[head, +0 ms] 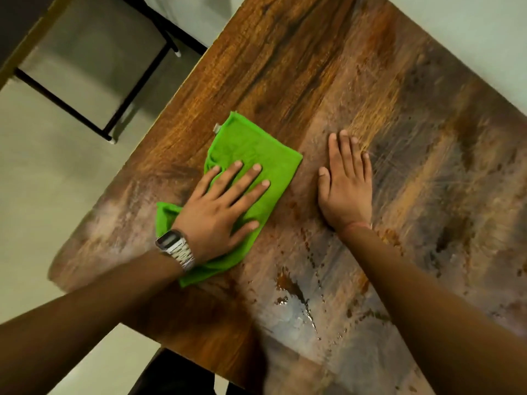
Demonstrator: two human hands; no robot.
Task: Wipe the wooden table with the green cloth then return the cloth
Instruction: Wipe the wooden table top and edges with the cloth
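So, head view, the only one: left hand (221, 206) lies flat on the green cloth (251, 155), fingers straight and spread, palm pressing down, nothing curled round the fabric. The cloth sits on the wooden table (328, 67), toward its left side. Its far end sticks out beyond the fingertips, w/ a small pale tag at the far corner; its near end is bunched under the wrist and partly hidden by the palm, so how it's folded there can't be made out. A metal wristwatch (175, 248) sits on that wrist, face too blurred to read.

Right hand (346, 189) is just right of the cloth, not touching it, also flat on the bare wood, fingers straight and close together, holding nothing. A thin pinkish band shows at its wrist.

Nearer than both hands, btwn the forearms, wet patches and droplets (291, 295) glisten on the tabletop; right of the right hand the wood looks streaky and hazy. The table's near and right parts are cut off by the frame edge, and its left corner is smeared by blur.

Beyond the left hand, off the table, a black metal frame (85, 89) stands on the pale floor (37, 172); its upper part is cut off, so what it is can't be told.
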